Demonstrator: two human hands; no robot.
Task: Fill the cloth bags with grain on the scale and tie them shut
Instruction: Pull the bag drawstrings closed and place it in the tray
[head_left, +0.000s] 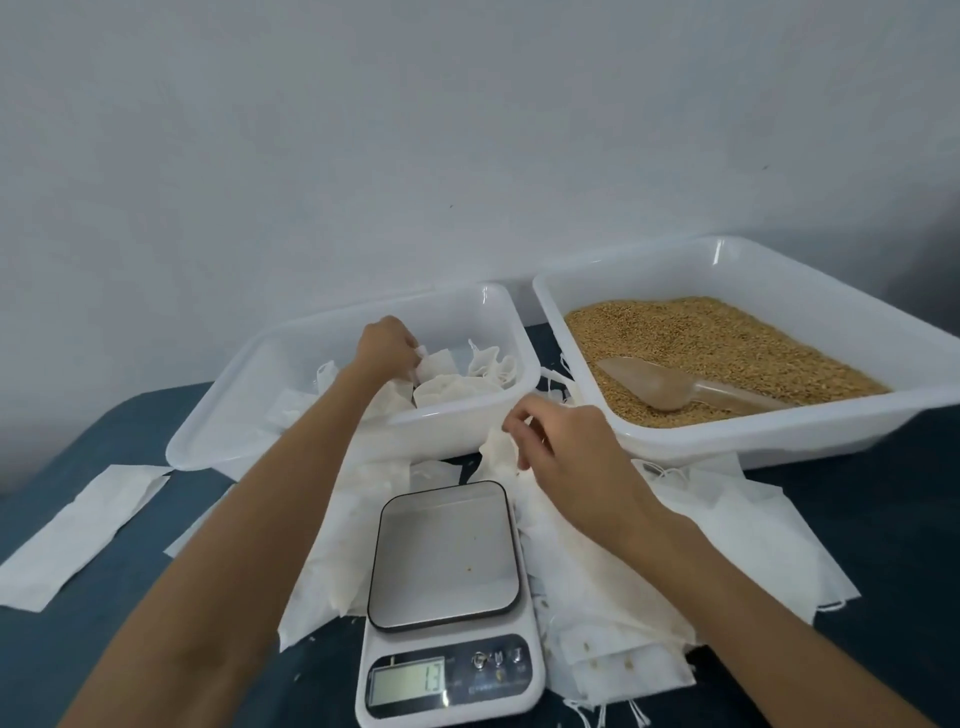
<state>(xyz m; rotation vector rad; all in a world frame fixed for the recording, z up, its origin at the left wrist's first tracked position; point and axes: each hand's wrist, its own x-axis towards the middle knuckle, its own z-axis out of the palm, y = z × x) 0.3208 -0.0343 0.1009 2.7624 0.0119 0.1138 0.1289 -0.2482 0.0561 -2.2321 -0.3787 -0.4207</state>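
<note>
A dark blue counter (62, 670) is filling the lower half of the frame under a pale wall (363, 130). At the right, a large white tray (779, 441) is holding a bed of golden grain (727, 338), with a translucent brown scoop (675, 389) lying on the grain, its handle pointing toward the right edge. Just left of it, a second white bin (249, 410) is sitting at centre, holding filled, tied bags (488, 371) in its right part. Flat empty cloth bags (753, 525) are lying spread across the counter in front of both containers, and one more flat bag (78, 535) is lying apart at the left. A digital scale (447, 603) is sitting on the cloth at lower centre; its grey platform is carrying only a few stray grains, and its display is reading what looks like 13. The left hand (387, 345) is reaching into the bin, its fingers curling around a filled bag (436, 364) there. The right hand (566, 447) is hovering in front of the bin's near right corner, its fingertips pinching a crumpled empty bag (498, 452) lifted off the pile.
</note>
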